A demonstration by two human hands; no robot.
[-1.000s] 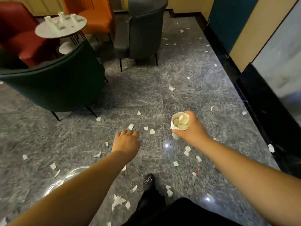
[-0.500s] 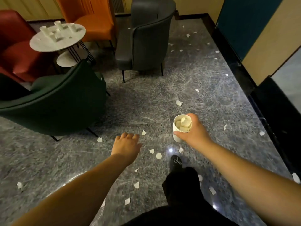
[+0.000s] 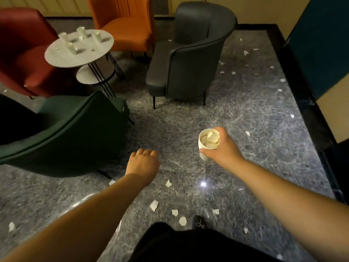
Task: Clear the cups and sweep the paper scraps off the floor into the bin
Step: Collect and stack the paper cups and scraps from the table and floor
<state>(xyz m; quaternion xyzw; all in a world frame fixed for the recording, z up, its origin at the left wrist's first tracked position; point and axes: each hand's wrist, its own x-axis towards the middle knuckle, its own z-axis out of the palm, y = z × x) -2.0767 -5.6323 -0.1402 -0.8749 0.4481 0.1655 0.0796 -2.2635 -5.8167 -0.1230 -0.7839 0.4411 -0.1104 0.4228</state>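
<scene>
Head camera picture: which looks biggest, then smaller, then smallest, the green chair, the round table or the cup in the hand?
1. Green chair, largest by far.
2. Round table, clearly smaller, though it stands farther from the camera, which shrinks it.
3. Cup held by the right hand, smallest, even though it is nearest.

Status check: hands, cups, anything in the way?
Right hand grips scrap-filled cup; left hand free. More cups on round table. Green chair stands between.
</scene>
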